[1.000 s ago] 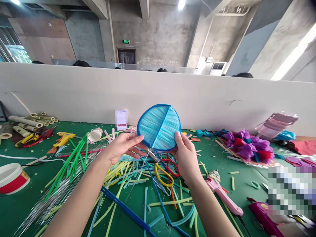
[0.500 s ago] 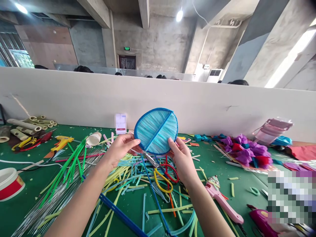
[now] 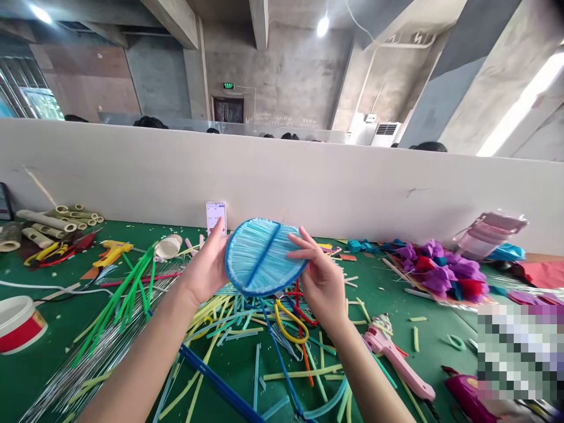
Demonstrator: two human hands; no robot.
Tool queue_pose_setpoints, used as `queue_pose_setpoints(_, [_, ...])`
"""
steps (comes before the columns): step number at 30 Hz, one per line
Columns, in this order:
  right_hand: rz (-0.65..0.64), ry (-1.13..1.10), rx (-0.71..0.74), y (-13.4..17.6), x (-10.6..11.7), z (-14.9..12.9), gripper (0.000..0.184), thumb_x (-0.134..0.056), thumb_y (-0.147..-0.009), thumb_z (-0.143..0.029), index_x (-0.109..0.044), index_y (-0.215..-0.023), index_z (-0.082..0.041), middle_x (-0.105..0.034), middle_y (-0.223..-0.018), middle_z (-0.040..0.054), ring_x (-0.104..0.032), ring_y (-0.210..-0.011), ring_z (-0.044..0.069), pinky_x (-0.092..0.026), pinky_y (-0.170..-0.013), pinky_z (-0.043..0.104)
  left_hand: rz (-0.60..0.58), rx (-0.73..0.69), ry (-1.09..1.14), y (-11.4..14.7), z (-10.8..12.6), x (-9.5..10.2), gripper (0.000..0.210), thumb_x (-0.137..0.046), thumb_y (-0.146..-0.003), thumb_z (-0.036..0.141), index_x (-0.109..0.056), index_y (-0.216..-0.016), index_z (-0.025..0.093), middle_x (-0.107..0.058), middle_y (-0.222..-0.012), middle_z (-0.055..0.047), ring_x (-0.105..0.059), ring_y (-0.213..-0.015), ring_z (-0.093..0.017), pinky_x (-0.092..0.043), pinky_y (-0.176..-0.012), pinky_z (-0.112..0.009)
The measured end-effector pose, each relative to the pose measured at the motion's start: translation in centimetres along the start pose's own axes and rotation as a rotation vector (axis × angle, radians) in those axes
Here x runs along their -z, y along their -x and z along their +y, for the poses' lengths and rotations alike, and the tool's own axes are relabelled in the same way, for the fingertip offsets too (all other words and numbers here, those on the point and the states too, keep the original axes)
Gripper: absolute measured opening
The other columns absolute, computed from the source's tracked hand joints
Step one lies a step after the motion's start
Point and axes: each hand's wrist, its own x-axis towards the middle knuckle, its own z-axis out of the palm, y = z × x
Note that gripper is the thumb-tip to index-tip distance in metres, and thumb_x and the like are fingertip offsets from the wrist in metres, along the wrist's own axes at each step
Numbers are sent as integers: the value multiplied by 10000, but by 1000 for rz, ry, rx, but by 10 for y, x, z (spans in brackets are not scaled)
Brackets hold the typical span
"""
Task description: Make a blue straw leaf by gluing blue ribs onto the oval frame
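A light blue leaf-shaped pipe-cleaner panel (image 3: 247, 249), with a darker blue rim and a dark blue midrib, is held up above the table. My left hand (image 3: 205, 267) grips its left edge, the thumb upright and the other fingers hidden behind it. At the right edge, my right hand (image 3: 324, 282) holds it too, with fingertips over the front face. Below it lie scissors with yellow and red handles (image 3: 304, 335), their blades hidden by the panel. Cut pipe-cleaner pieces (image 3: 238, 326) in yellow and blue are strewn around them.
Green pipe cleaners (image 3: 136, 294), metal wires (image 3: 106, 346), a yellow glue gun (image 3: 112, 252) and a paper tub (image 3: 20, 329) are on the left. A phone (image 3: 216, 214) leans on the white partition (image 3: 132, 170). Rightward are a pink tool (image 3: 399, 361), purple flowers (image 3: 440, 270) and a bottle (image 3: 489, 235).
The panel has come down slightly to the left and turned in my hands. My left thumb now points up, and my right fingers have moved onto its front.
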Motion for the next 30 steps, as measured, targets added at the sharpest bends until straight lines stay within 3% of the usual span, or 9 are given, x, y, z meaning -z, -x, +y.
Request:
queue_pose_setpoints(3, [-116, 150, 126, 3, -3, 5, 470, -407, -766, 47, -668, -1018, -252, -587, -1426, 20, -338, -1474, 229, -316, -1198, 528, 96, -9, 57, -6, -3, 5, 280, -574, -955, 303, -727, -1114, 131, -781, -1036, -111, -732, -990, -258, -604, -844, -355])
queue_pose_setpoints(7, [-27, 196, 103, 6, -9, 8, 527, -375, -788, 35, -647, -1137, -251, -442, -1549, 31, -301, -1490, 233, -298, -1207, 527, 154, -75, 63, -11, -6, 8, 188, -605, -923, 159, -740, -1047, 116, -789, -973, -99, -742, -948, -230, -602, -869, -345])
queue_pose_setpoints(9, [109, 113, -14, 6, -12, 8, 468, -397, -849, -32, -623, -1186, -265, -443, -1545, 43, -346, -1468, 240, -337, -1183, 519, 162, -107, 77, -10, -6, 5, 178, -604, -923, 145, -743, -1032, 123, -790, -973, -92, -739, -960, -224, -594, -896, -344])
queue_pose_setpoints(11, [225, -58, -234, 5, -14, 6, 362, -451, -921, -172, -583, -1242, -275, -492, -1495, 65, -456, -1393, 247, -433, -1112, 484, 189, -136, 93, -8, -6, 1, 186, -597, -928, 142, -739, -1047, 136, -789, -990, -85, -731, -995, -223, -580, -928, -349])
queue_pose_setpoints(14, [186, -330, -600, 2, -15, 3, 391, -533, -936, -465, -554, -1266, -258, -625, -1305, 84, -646, -1121, 247, -581, -871, 394, 212, -169, 95, -6, -7, -4, 212, -607, -924, 167, -728, -1098, 167, -781, -1055, -76, -712, -1058, -229, -563, -962, -362])
queue_pose_setpoints(16, [106, -424, -711, 0, -15, 2, 447, -548, -901, -584, -598, -1187, -245, -684, -1133, 64, -676, -925, 230, -588, -707, 336, 195, -174, 67, -4, -8, -5, 243, -646, -900, 204, -721, -1131, 187, -771, -1105, -73, -707, -1073, -241, -561, -965, -373])
queue_pose_setpoints(22, [54, -362, -595, -3, -7, 3, 399, -553, -891, -619, -634, -904, -228, -568, -720, -17, -501, -619, 153, -456, -548, 259, 137, -97, 39, 2, -11, -7, 367, -683, -861, 325, -702, -1188, 161, -751, -1164, -108, -693, -1099, -293, -558, -967, -422])
queue_pose_setpoints(27, [10, -214, -469, -4, 2, 4, 388, -547, -911, -581, -580, -781, -218, -522, -699, -18, -456, -646, 150, -385, -570, 249, 109, 83, 38, 12, -21, -6, 394, -711, -840, 308, -702, -1200, 148, -758, -1144, -128, -679, -1130, -324, -548, -981, -453])
queue_pose_setpoints(30, [-72, -196, -440, -4, 3, 2, 380, -533, -926, -554, -576, -763, -214, -543, -725, -7, -468, -670, 158, -379, -594, 256, 120, 104, 22, 25, -32, 2, 443, -718, -842, 257, -660, -1271, 162, -745, -1183, -126, -674, -1145, -315, -541, -994, -456])
